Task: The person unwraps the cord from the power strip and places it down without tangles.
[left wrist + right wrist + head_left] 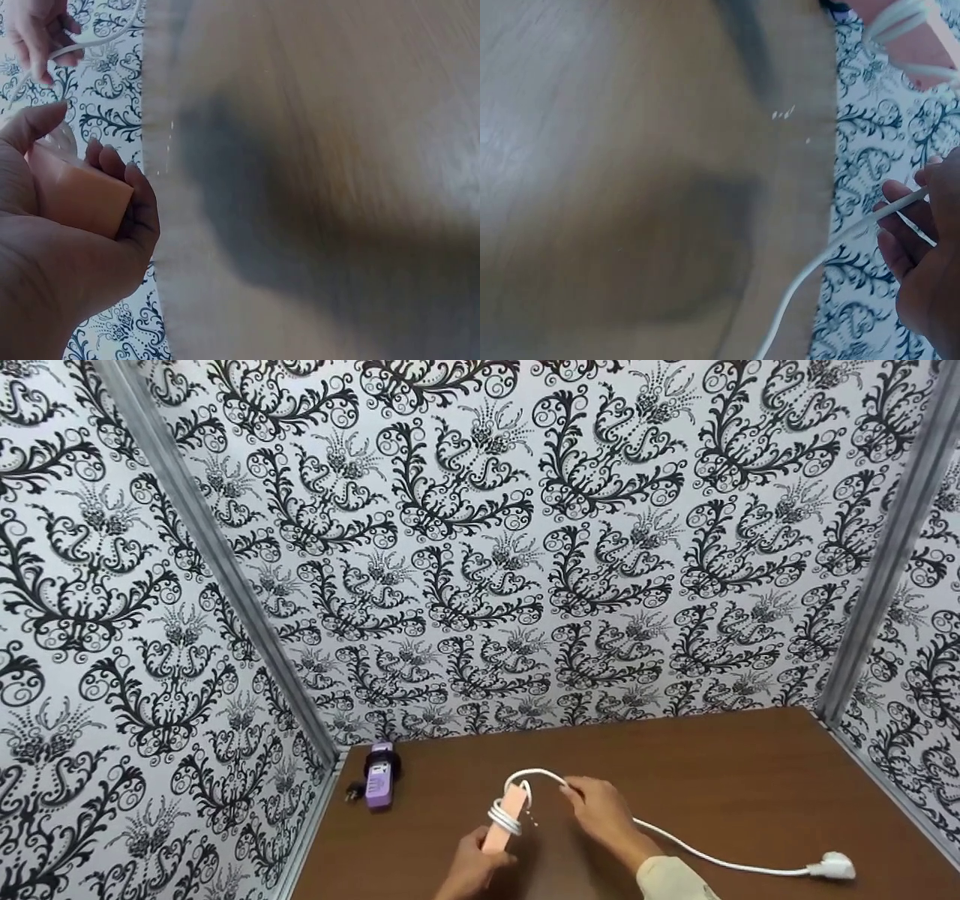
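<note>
My left hand (474, 861) grips the lower end of a peach power strip (496, 840), held tilted up above the table. Several turns of its white cord (694, 851) wrap the strip's upper part. In the left wrist view, the fingers curl round the block-like end of the strip (82, 199). To the right, my right hand (602, 810) pinches the cord, which arcs over from the strip's top. Past this hand the cord runs down to a white plug (834, 866) on the table. The right wrist view shows the cord (802, 274) passing between thumb and fingers.
A purple power strip (380, 789) with a black cord wound round it lies at the table's back left corner, its black plug (355, 791) beside it. Patterned walls (480, 585) with grey metal posts (225, 562) enclose the brown table (720, 765) at the back and sides.
</note>
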A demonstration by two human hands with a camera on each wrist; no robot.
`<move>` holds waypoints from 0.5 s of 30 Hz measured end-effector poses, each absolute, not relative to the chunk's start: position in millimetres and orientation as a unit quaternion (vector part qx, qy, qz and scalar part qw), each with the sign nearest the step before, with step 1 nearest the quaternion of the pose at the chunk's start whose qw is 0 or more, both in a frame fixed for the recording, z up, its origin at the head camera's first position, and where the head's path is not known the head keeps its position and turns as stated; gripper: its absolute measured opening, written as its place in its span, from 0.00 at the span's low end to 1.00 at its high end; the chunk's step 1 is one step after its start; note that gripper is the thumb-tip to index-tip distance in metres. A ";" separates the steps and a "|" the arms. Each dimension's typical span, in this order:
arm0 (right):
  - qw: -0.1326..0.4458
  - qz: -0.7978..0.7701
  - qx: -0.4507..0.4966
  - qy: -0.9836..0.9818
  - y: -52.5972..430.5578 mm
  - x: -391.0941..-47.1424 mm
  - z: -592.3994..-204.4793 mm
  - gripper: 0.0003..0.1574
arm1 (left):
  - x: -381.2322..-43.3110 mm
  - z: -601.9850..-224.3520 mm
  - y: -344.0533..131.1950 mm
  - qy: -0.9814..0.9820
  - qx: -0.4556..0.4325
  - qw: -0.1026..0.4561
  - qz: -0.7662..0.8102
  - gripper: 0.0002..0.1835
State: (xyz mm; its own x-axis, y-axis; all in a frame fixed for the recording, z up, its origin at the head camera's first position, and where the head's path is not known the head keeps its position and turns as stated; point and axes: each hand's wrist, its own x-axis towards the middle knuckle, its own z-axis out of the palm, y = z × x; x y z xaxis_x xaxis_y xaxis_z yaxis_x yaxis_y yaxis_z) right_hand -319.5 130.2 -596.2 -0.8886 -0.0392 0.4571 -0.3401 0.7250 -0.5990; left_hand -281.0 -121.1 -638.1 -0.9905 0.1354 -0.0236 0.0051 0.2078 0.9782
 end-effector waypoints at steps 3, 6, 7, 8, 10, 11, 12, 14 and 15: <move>0.196 0.361 0.102 -0.906 138.1 -319.2 -603.0 0.06 | -280.7 -639.1 -119.9 0.771 0.053 0.064 0.631 0.15; 0.183 0.375 0.103 -0.903 146.9 -319.2 -609.6 0.05 | -281.1 -636.3 -118.4 0.765 0.048 0.068 0.639 0.16; 0.181 0.379 0.100 -0.902 149.7 -319.3 -611.7 0.04 | -281.7 -635.3 -118.0 0.761 0.044 0.066 0.644 0.16; 0.178 0.384 0.097 -0.901 152.4 -319.4 -613.4 0.04 | -282.3 -634.1 -117.9 0.758 0.038 0.063 0.648 0.16; 0.173 0.394 0.089 -0.898 157.5 -319.9 -616.5 0.04 | -283.6 -631.9 -118.2 0.752 0.025 0.053 0.657 0.16; 0.173 0.397 0.085 -0.897 159.4 -319.6 -617.3 0.04 | -284.1 -630.8 -118.7 0.750 0.020 0.046 0.659 0.17; 0.168 0.398 0.079 -0.898 160.9 -319.7 -618.6 0.04 | -284.9 -630.5 -119.1 0.753 0.015 0.036 0.657 0.16; 0.157 0.401 0.075 -0.899 164.0 -319.7 -621.6 0.05 | -286.6 -630.7 -120.1 0.758 0.009 0.018 0.652 0.16; 0.155 0.400 0.075 -0.900 165.3 -319.2 -623.5 0.05 | -287.2 -631.2 -120.4 0.762 0.007 0.009 0.647 0.17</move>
